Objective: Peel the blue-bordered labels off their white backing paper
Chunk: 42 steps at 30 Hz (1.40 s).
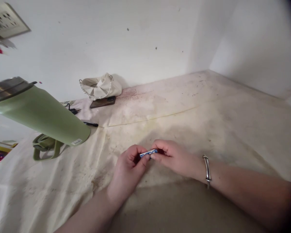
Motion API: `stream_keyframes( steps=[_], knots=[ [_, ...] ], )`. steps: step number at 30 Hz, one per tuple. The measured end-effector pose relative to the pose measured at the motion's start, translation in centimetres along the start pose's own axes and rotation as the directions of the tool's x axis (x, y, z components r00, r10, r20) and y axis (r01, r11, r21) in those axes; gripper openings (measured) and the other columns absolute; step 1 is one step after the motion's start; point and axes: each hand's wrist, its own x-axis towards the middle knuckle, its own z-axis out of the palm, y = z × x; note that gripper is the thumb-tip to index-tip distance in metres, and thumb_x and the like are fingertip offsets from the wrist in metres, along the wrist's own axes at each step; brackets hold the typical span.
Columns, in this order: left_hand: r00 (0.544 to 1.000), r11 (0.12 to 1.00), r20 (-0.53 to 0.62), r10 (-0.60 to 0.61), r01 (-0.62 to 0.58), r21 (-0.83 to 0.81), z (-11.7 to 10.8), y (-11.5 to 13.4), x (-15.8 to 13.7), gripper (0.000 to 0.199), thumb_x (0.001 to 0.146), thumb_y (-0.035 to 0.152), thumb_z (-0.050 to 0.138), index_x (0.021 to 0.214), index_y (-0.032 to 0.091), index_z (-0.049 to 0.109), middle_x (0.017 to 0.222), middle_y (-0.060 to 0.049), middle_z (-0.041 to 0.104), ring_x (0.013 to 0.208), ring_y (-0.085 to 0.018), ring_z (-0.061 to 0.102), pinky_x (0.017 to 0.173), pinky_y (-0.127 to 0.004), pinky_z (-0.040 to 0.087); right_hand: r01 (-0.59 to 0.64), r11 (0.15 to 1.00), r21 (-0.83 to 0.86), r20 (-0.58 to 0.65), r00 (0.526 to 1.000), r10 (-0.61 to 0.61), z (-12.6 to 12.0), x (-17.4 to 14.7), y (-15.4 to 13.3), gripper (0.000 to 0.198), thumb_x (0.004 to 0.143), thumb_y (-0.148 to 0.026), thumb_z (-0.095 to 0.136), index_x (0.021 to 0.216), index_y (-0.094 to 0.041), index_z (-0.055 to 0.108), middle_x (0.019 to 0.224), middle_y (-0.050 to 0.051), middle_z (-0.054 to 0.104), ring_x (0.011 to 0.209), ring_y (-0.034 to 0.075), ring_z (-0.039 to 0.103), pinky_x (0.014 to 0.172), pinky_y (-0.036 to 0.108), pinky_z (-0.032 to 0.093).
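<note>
Between both hands, close to the front of the covered table, is a small white strip-shaped packet (149,152) with blue markings. My left hand (127,166) pinches its left end between thumb and fingers. The right end is gripped by my right hand (171,157), with the thumb in front and the fingers curled behind. The two thumbs nearly meet in front of the packet. Fingers hide both ends, so I cannot make out its exact kind. A silver bracelet (207,169) is on my right wrist.
A tall green tumbler (43,113) with a metal lid stands at left, beside a green strap-like holder (47,145). Behind are a black pen (91,124), a phone (103,102) and a cream bag (103,85). A wrinkled beige cloth (184,126) covers the table up to the walls.
</note>
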Motion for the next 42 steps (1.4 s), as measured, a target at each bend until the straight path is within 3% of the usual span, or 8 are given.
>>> stream_keyframes(
  steps=[5,8,11,15,26,33,42],
  knots=[
    [0.997,0.989,0.040,-0.071,0.075,-0.129,0.0,0.0,0.0,0.016,0.082,0.032,0.056,0.077,0.017,0.053,0.063,0.004,0.050,0.055,-0.008,0.039,0.050,-0.020,0.029,-0.004,0.999,-0.041,-0.005,1.000,0.003,-0.1,0.1,0.0,0.024,0.085,-0.035,0.050,0.068,-0.019,0.045,0.059,-0.005,0.038,0.054,0.009,0.036,0.049,0.023,0.026],
    [0.989,0.952,0.082,-0.124,0.142,-0.270,0.0,-0.1,0.0,0.018,0.082,0.033,0.058,0.077,0.017,0.051,0.062,0.004,0.053,0.051,-0.007,0.038,0.047,-0.019,0.026,-0.002,1.000,0.020,0.005,1.000,0.001,-0.2,0.1,0.0,0.027,0.085,-0.038,0.051,0.067,-0.019,0.045,0.059,-0.005,0.038,0.055,0.009,0.035,0.050,0.023,0.026],
    [0.978,0.872,0.149,-0.143,0.196,-0.448,0.1,-0.4,0.2,0.017,0.081,0.031,0.059,0.077,0.017,0.051,0.062,0.003,0.056,0.050,-0.006,0.040,0.048,-0.019,0.027,-0.042,0.979,0.200,0.067,0.997,0.029,-0.3,0.0,-0.3,0.026,0.084,-0.043,0.052,0.074,-0.018,0.051,0.064,-0.004,0.044,0.059,0.010,0.038,0.053,0.023,0.030],
    [0.964,0.769,0.217,-0.157,0.257,-0.585,-0.1,-0.4,0.3,0.015,0.078,0.027,0.065,0.075,0.016,0.055,0.061,0.002,0.060,0.051,-0.006,0.044,0.050,-0.019,0.031,-0.136,0.868,0.478,0.147,0.986,0.074,-0.5,-0.1,-0.8,0.025,0.083,-0.043,0.053,0.081,-0.018,0.054,0.072,-0.001,0.054,0.066,0.011,0.046,0.063,0.026,0.038],
    [0.927,0.678,0.319,-0.198,0.365,-0.638,-0.7,0.1,0.6,0.016,0.071,0.026,0.071,0.071,0.016,0.059,0.064,0.000,0.062,0.055,-0.008,0.050,0.053,-0.020,0.036,-0.178,0.725,0.666,0.160,0.983,0.095,-0.1,0.2,-0.3,0.018,0.080,-0.033,0.060,0.074,-0.016,0.056,0.068,-0.001,0.058,0.064,0.010,0.048,0.063,0.026,0.037],
    [0.926,0.664,0.297,-0.235,0.376,-0.646,-0.9,-0.3,0.7,0.018,0.069,0.028,0.073,0.072,0.018,0.059,0.055,0.003,0.052,0.051,-0.008,0.042,0.050,-0.022,0.028,-0.203,0.604,0.771,0.163,0.979,0.120,-0.1,0.4,0.1,0.018,0.074,-0.032,0.067,0.072,-0.017,0.057,0.061,-0.003,0.055,0.058,0.009,0.047,0.059,0.025,0.035],
    [0.910,0.635,0.376,-0.177,0.397,-0.662,-1.2,-0.9,0.5,0.019,0.065,0.027,0.076,0.074,0.017,0.062,0.063,0.002,0.056,0.053,-0.007,0.039,0.055,-0.024,0.026,-0.300,0.473,0.828,0.278,0.953,0.117,-0.3,0.0,0.4,0.022,0.066,-0.031,0.076,0.074,-0.016,0.062,0.063,-0.002,0.061,0.060,0.010,0.055,0.058,0.025,0.040]
  ],
)
